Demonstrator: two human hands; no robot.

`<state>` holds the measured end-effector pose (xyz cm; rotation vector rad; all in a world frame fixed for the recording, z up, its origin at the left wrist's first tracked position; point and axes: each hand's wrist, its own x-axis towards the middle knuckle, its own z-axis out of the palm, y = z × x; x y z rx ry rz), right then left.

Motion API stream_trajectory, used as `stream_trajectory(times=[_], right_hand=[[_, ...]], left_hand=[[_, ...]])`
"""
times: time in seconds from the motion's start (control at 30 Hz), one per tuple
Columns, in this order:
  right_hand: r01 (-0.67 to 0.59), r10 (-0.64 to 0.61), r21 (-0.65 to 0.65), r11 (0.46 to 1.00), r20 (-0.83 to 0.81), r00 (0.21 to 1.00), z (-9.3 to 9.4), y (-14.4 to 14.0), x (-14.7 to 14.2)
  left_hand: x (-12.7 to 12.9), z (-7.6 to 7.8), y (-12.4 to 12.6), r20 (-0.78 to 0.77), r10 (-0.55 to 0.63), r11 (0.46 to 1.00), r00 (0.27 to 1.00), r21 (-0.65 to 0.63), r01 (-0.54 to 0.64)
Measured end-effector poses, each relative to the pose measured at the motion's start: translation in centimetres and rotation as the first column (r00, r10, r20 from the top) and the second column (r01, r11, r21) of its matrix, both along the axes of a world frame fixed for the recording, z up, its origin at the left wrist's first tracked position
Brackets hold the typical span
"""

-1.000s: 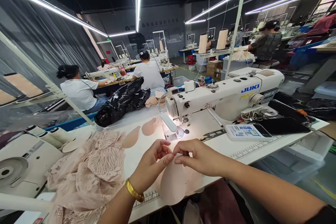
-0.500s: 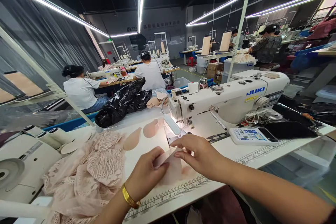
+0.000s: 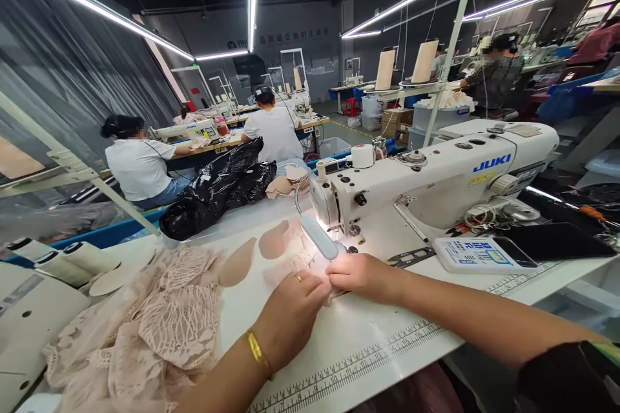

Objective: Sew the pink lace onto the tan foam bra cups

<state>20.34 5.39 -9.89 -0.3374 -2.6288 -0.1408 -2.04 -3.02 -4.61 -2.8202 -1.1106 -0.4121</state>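
L hand [image 3: 293, 316] + R hand [image 3: 368, 279] now lowered at fabric [image 3: 289, 264]; pinch: can't tell | mach. [image 3: 382, 190] just ahead of grip | fabric prob. positioned

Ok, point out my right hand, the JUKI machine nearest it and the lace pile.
Right hand [image 3: 364, 279]: head view, back of the hand.
JUKI machine [image 3: 436, 171]: head view, front of its white arm.
Lace pile [image 3: 177, 319]: head view, middle of the folds.
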Motion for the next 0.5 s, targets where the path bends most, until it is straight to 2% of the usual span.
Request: stream_trajectory(times=[0.17, 0.5], right_hand=[[-0.009, 0.009, -0.149, 0.989, -0.002, 1.0, 0.7, 1.0, 1.9], [0.123, -0.12, -0.238, 0.963, 0.023, 0.992, 0.7, 0.5, 3.1]], left_hand=[[1.2, -1.5, 3.2, -0.05, 0.035, 0.999, 0.998, 0.024, -0.034], [1.5, -2.6, 3.1, 0.058, 0.081, 0.994, 0.995, 0.066, -0.085]])
